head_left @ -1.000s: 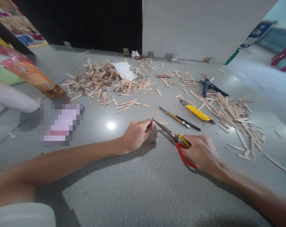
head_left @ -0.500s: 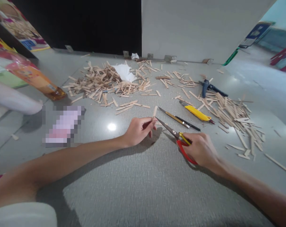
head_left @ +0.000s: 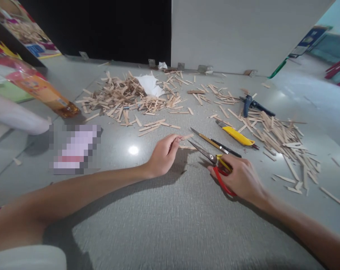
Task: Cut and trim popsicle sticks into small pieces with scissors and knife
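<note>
1. We see the left hand (head_left: 162,155) pinching a short wooden strip (head_left: 187,137) between thumb and fingers, its free end pointing right, above the grey surface (head_left: 164,225).
2. The right hand (head_left: 241,178) grips the scissors (head_left: 205,153) by their handles (one red loop, one yellow); we find their tip close by the pinched strip, though we cannot tell whether they touch.
3. Below that strip we notice a second wooden strip (head_left: 187,147).
4. Beyond the scissors we see a slim, pointed tool with a gold-coloured handle (head_left: 205,138), then a yellow utility knife (head_left: 238,135).
5. Farther back we make out a heap of wooden pieces (head_left: 113,95) beside crumpled white tissue (head_left: 150,86).
</note>
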